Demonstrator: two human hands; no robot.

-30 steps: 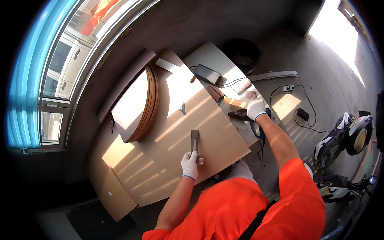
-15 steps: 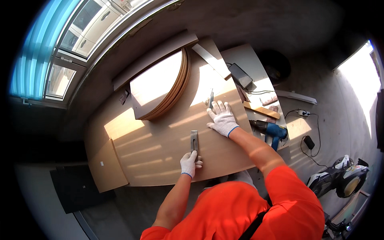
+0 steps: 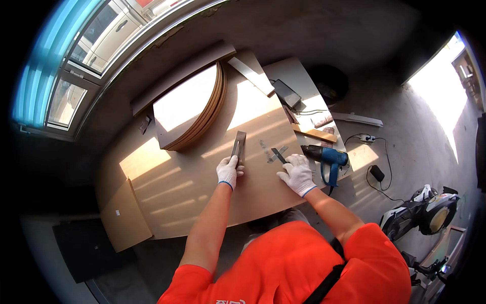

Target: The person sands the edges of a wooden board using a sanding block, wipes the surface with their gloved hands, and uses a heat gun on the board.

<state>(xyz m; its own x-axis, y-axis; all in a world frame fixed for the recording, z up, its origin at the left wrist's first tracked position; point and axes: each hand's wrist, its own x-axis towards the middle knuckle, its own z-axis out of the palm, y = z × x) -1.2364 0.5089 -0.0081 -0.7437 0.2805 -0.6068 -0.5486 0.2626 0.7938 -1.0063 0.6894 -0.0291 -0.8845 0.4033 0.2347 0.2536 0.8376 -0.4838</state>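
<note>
Half a second has carried the left hand (image 3: 229,171) farther out over the big board (image 3: 182,200), along with its slotted metal plate (image 3: 239,143), while the right hand (image 3: 297,175) has drawn back nearer the body and the thin dark strip (image 3: 278,155) has come with it.

From where I stand, at the left, a small brown panel (image 3: 124,215) sits at the board's end, and the stack of curved panels (image 3: 192,111) lies beyond the left hand. That gloved hand is closed round the plate's near end, thumb on top; the plate is tilted, and I can't tell whether it touches the board. I'd keep that firm hold, with fingertips off the edges.

Next comes the strip, lying on a slant in front of the right hand. Those fingers are half curled, thumb spread away, the strip's end meeting them; gripped or merely touched, I can't tell. A settled grip would steady it, turned clear of the other glove. Farthest right, just beside that hand, lies a blue heat gun (image 3: 331,159); better not to knock it.
</note>
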